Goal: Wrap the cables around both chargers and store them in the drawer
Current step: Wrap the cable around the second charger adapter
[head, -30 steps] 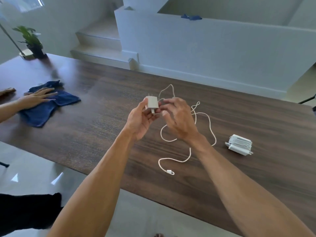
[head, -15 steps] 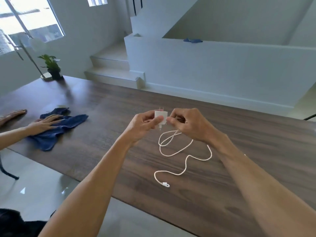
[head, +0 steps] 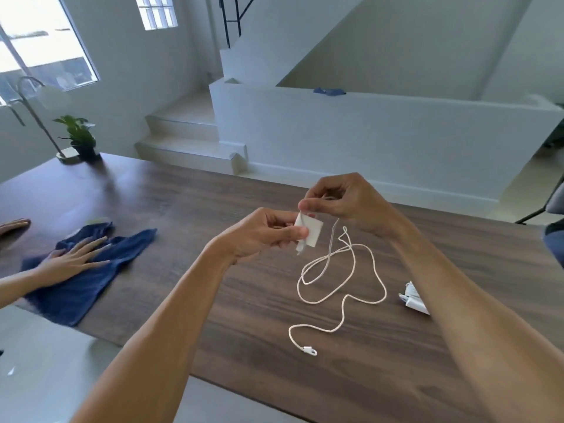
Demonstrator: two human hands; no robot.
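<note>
My left hand [head: 262, 230] pinches a small white charger [head: 312, 232] above the dark wooden table [head: 213, 315]. Just above and right of it, my right hand [head: 341, 199] pinches the white cable [head: 343, 303] close to the charger. From there the cable hangs down and lies in loose loops on the table, its white plug end [head: 309, 351] nearest the front edge. A second white charger [head: 412, 299] with its cable wound around it lies at the right, partly hidden behind my right forearm. No drawer is in view.
Another person's hand [head: 73, 259] lies flat on a blue cloth [head: 88, 270] at the table's left. A potted plant [head: 80, 138] and a lamp base stand at the far left corner. Steps and a low white wall rise behind the table. A chair [head: 549, 206] shows at the right edge.
My right hand has lifted above the charger, drawing the cable up with it. The view has tilted upward, and the wound charger is back in sight at the right.
</note>
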